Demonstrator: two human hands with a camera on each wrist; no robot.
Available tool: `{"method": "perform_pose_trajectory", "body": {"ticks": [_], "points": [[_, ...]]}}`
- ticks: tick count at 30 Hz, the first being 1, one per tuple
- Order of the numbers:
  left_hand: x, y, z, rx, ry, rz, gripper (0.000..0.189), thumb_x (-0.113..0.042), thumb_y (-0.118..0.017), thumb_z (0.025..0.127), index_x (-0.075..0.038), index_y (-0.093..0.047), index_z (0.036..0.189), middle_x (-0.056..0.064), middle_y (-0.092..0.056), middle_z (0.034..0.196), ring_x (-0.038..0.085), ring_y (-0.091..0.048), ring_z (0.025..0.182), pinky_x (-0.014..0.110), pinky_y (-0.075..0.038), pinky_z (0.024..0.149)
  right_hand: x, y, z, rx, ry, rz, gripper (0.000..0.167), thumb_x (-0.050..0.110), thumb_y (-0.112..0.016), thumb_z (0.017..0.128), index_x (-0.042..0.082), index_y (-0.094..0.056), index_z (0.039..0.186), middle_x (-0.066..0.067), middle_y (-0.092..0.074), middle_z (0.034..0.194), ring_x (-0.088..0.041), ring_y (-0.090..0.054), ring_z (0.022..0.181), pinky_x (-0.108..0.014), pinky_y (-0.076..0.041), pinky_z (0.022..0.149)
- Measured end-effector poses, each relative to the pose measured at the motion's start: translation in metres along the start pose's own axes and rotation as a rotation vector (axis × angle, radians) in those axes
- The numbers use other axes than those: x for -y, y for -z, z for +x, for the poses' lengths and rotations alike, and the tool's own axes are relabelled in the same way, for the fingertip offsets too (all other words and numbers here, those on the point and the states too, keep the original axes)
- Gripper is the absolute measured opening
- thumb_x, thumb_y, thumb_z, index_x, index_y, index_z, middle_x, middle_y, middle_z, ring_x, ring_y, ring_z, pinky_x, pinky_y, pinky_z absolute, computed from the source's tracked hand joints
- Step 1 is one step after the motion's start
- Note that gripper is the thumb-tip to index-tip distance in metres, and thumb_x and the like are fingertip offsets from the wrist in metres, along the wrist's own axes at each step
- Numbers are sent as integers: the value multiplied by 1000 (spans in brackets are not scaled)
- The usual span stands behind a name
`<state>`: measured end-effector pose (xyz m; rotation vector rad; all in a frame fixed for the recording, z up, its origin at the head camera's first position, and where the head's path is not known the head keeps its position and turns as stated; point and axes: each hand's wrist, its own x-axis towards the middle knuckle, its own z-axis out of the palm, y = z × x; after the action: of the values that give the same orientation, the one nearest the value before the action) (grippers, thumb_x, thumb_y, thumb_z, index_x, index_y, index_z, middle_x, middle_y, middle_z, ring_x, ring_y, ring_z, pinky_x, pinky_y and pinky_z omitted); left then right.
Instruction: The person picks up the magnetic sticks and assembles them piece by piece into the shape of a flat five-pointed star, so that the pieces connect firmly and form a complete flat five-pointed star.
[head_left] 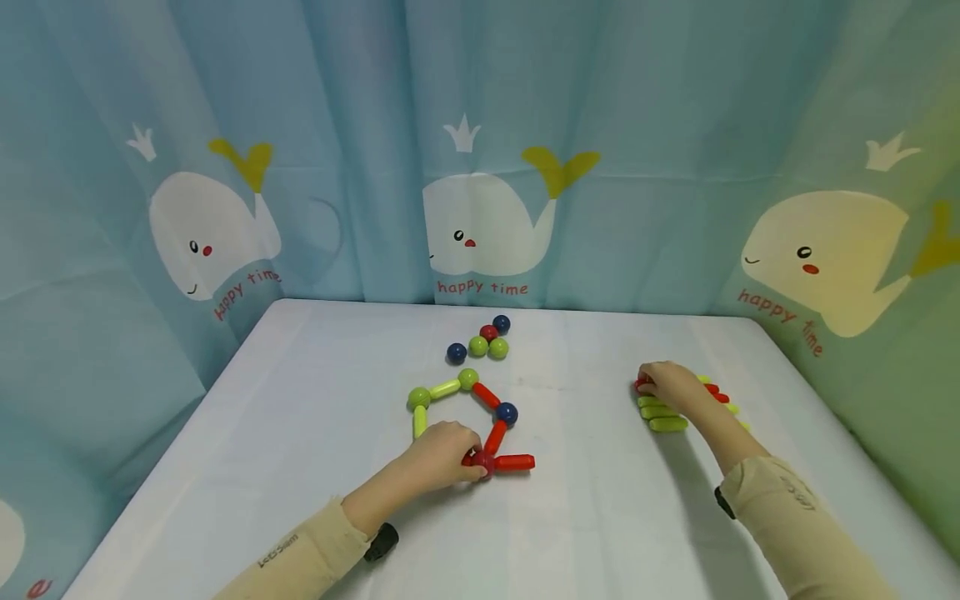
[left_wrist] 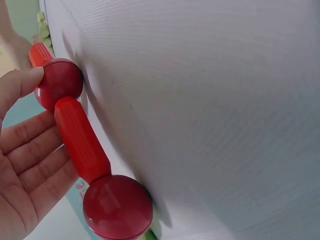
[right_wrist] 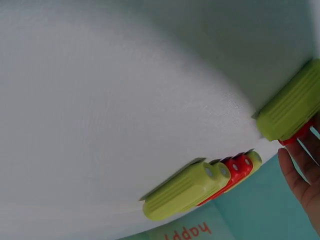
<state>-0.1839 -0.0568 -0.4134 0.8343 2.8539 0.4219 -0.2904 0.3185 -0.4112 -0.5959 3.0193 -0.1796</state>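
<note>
My left hand (head_left: 444, 456) pinches a red ball (head_left: 484, 464) at the near right corner of a ring of balls and rods. In the left wrist view, the thumb presses that ball while the fingers lie behind it; a red rod (left_wrist: 82, 140) links it to a second red ball (left_wrist: 118, 207). Another red rod (head_left: 516, 462) sticks out to the right of the ring. Over on the right, my right hand (head_left: 670, 385) grips a red rod (head_left: 642, 384) at the far end of a row of green rods (head_left: 667, 424). Its fingers partly hide the rod.
Several loose balls (head_left: 478, 346), blue, red and green, lie behind the ring. A second group of green and red rods (head_left: 716, 392) lies right of the right hand, partly covered by the forearm. A whale-print curtain (head_left: 360, 233) hangs behind the white table (head_left: 300, 392).
</note>
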Motion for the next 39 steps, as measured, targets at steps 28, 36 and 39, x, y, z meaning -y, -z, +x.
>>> {"method": "perform_pose_trajectory", "body": {"ticks": [28, 36, 39], "points": [[-7, -3, -6, -47, 46, -96, 33, -25, -76, 79, -7, -71, 107, 2, -72, 94, 12, -57, 80, 23, -48, 70, 100, -22, -2, -243, 127, 322, 17, -3, -68, 81, -8, -65, 97, -16, -67, 90, -23, -59, 77, -37, -53, 71], [-6, -2, -3, -41, 8, -136, 27, -21, -77, 78, -7, -73, 101, 1, -72, 92, 8, -53, 78, 20, -44, 69, 132, -25, -4, -136, 143, 430, 14, 2, -67, 83, -3, -68, 97, -9, -69, 85, -13, -55, 72, -22, -48, 64], [-6, -1, -3, -37, 6, -136, 27, -20, -77, 78, -6, -73, 101, 1, -72, 92, 8, -54, 78, 19, -44, 69, 143, -25, -2, -119, 171, 457, 13, 3, -68, 83, -2, -69, 95, -9, -70, 84, -11, -53, 69, -20, -45, 62]]}}
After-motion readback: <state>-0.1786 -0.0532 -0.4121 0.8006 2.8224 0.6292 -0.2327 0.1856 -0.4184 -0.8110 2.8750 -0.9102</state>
